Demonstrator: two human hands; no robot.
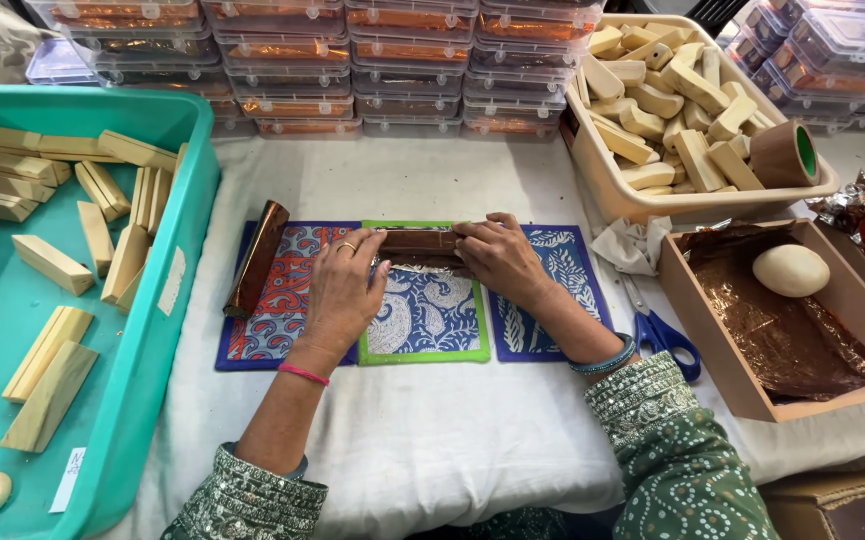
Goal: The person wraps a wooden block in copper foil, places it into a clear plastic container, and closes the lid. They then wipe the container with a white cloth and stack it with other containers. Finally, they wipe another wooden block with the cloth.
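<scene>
Both hands press on a long bar wrapped in shiny copper-brown foil (420, 243), which lies across the far edge of a green-bordered, blue paisley cloth mat (432, 325) in the middle of the white-covered worktop (472, 440). The left hand (344, 285) lies palm down with its fingers curled over the bar's left end, a ring on one finger; the right hand (497, 255) grips the bar's right end, fingers bent over the top — neither hand is spread flat.

To the left of the left hand, a second foil-wrapped bar (257, 258) rests tilted on a red-and-blue patterned mat (277, 300). A blue leaf-print mat (552, 290) lies under the right wrist. Just beside it are blue-handled scissors (660, 328) and a crumpled white cloth (632, 245).

At the worktop's left edge stands a teal plastic crate (167, 300) holding pale wooden blocks (52, 262). At the far right corner, a beige plastic tub (632, 205) is heaped with more pale blocks, and a roll of brown tape (782, 155) sits on its rim. Near the right edge, a shallow wooden tray (712, 330) holds copper foil sheets (782, 330) and a pale egg-shaped piece (790, 270). Stacks of clear lidded boxes (352, 70) line the far edge.
</scene>
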